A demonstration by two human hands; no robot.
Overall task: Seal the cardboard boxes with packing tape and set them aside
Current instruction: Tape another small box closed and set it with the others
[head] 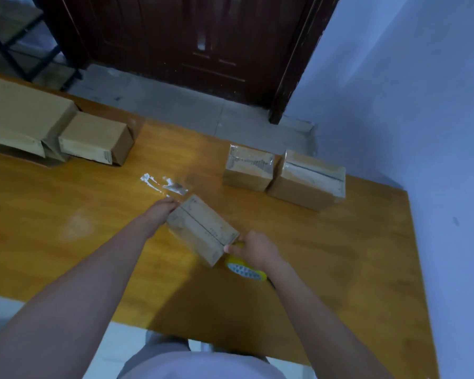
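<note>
Small cardboard box (203, 228) lying on the wooden table (66, 214), turned diagonally, with the seam of its flaps on top and facing up, probably so that tape can run along this line

Left hand (163, 207) at the far-left end of this box, fingers bent over the end face and holding it; likely there to keep the box from sliding while tape is pulled. Right hand (253, 248) at the near-right end of the box, fingers curled around a yellow tape dispenser (246, 269), thumb reaching toward the box corner. Roll partly hidden under the hand, so not possible to tell if tape is already stuck on the box. Judging from this position, tape either about to start or just finishing at that end

Two sealed boxes: one (248, 168) beyond the box in hand and to the right, another (308, 180) just beside it further right, both showing shiny tape on top; seemingly set aside there as finished work. Two more boxes far to the left of the box in hand, a large one (25, 116) and a smaller one (96, 138) touching it; no tape clearly visible on them, perhaps waiting for their turn

White torn tape remains (164, 184) stuck on the table just beyond the left hand. Dark wooden door (189, 42) behind the table
</note>
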